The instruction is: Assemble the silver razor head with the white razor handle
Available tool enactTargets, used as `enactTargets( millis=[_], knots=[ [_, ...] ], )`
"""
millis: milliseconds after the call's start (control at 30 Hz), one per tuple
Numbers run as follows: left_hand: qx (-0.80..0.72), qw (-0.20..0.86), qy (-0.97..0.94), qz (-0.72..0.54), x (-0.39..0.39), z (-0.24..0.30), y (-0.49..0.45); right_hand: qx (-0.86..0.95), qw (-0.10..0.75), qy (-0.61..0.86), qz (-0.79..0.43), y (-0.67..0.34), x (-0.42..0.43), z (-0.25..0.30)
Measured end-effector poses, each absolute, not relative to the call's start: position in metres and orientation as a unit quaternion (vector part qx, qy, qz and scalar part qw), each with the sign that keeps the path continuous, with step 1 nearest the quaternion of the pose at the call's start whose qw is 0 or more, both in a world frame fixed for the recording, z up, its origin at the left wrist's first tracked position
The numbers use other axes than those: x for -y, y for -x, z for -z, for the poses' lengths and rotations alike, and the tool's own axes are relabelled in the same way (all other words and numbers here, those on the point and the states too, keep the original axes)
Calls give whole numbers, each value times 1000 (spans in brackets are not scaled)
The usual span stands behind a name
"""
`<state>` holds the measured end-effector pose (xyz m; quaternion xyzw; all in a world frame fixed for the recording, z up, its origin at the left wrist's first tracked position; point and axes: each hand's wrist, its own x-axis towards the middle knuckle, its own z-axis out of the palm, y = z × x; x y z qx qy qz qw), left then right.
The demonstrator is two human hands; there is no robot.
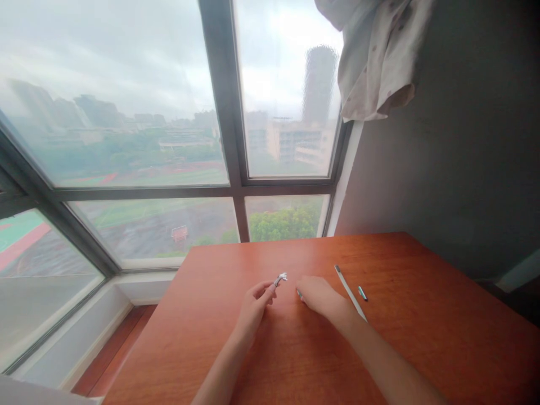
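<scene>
My left hand (253,306) pinches a small white-and-grey piece (280,278) between thumb and fingers, with its ragged white end pointing away from me. Its exact kind is too small to tell. My right hand (318,295) is closed just to the right of it, knuckles up, over the table. A bit of a teal thing (299,293) shows at its fingertips, while the rest is hidden by the hand. Beyond my right wrist lies a long pale stick (350,291) with a dark far end. A short teal-and-white piece with a dark end, resembling a pen cap (363,293), rests beside the stick.
Both hands are over a reddish-brown wooden table (202,315). Large windows with grey frames (236,191) stand behind its far edge. A pale garment (379,62) hangs at the upper right, before a dark grey wall (455,169).
</scene>
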<state>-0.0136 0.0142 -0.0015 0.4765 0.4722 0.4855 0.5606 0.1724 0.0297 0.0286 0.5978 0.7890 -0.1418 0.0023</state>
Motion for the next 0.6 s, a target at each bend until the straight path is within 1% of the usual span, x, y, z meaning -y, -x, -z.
enactTargets(
  millis=[233,467,500,533,600],
  knots=[
    [-469,558,-478,-490,-15,1,13,-777,-47,-612,137,-175,-27,-17],
    [-473,544,-480,-500,-13,-1,13,-763,-168,-602,165,-175,-18,-8],
    [-473,541,-482,-502,-13,-1,13,-758,-192,-598,176,-175,-18,-7],
    [-472,539,-485,-502,-13,-2,13,-746,-235,-591,197,-176,-17,-6],
    [-469,535,-492,-501,-11,-4,13,-689,-367,-561,275,-178,-15,-4]
  ],
)
